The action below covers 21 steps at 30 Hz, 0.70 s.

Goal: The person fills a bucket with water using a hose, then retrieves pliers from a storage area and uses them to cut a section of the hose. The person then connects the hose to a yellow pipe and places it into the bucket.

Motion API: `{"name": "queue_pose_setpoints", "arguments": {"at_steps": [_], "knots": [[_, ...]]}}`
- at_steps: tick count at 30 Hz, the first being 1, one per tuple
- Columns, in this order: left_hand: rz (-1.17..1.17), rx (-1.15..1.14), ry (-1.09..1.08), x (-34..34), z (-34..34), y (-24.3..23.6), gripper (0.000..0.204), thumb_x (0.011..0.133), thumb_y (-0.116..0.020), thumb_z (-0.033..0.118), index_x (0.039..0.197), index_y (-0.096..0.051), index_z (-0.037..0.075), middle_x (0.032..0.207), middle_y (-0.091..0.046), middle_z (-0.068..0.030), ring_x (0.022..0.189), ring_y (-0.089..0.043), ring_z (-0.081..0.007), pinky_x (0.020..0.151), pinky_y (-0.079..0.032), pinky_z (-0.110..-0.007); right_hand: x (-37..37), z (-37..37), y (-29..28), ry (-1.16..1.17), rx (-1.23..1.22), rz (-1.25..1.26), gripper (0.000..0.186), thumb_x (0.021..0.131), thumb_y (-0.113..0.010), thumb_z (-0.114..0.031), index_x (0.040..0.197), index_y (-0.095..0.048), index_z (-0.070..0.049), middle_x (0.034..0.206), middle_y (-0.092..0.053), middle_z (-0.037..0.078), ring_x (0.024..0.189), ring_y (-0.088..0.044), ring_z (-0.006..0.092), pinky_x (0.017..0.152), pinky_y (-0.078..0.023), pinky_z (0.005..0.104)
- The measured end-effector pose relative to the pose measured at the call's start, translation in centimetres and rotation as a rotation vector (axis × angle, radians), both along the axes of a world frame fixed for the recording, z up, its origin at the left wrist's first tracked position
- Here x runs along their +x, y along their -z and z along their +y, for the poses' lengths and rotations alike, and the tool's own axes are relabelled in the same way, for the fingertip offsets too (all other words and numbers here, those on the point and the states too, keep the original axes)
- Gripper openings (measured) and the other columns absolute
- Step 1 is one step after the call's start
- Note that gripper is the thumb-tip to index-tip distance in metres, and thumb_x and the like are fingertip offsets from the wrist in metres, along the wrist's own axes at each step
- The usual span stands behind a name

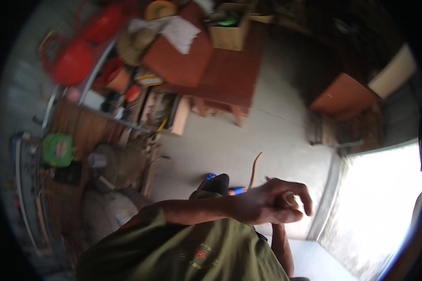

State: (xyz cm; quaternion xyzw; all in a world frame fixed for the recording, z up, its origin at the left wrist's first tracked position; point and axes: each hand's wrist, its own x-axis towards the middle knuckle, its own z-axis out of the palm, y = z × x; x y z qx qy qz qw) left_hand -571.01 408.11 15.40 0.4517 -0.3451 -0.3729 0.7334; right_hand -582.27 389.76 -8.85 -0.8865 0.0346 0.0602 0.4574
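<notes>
Well apart from the near corner of the brown table, the left hand curls — hold too blurred to tell, right hand hidden — with a curved stick showing behind, which a loose grip could drop floorward.

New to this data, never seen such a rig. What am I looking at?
No machine: just a person, bare-handed. The one picture comes from a wide fisheye camera worn on the head, looking down, so straight edges bend. The left hand is curled; something pale shows in the curl, too blurred to name, and whether it is held is unclear. The right forearm rises from below, its hand mostly hidden behind the left. A curved stick shows beyond them against the grey floor. Further off, a box sits on a reddish table.
</notes>
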Motion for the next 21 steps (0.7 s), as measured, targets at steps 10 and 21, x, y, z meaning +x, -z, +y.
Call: {"name": "queue_pose_setpoints", "arguments": {"at_steps": [10,21], "knots": [[0.474,-0.109,-0.093,6.9,-23.0,3.1,0.019,0.103,-0.066,0.014,0.115,-0.051,0.011,0.063,-0.036,0.0045,0.05,-0.032,-0.0074,0.045,-0.033,-0.025,-7.9,-19.2,7.0,0.151,0.192,-0.065,0.037,0.081,-0.066,-0.002,0.118,-0.071,0.002,0.099,-0.076,0.019,0.095,-0.073,0.0403,0.087,-0.059,0.0461],[0.146,0.558,0.588,0.6,-62.9,10.9,0.04,0.111,-0.062,0.024,0.143,-0.051,0.005,0.125,-0.067,-0.0085,0.12,-0.066,-0.0187,0.1,-0.055,-0.037,-17.1,-47.3,-3.0,0.974,-0.216,0.051,0.011,0.088,-0.076,-0.007,0.096,-0.068,-0.004,0.082,-0.071,0.015,0.081,-0.07,0.039,0.075,-0.053,0.0496]]}}
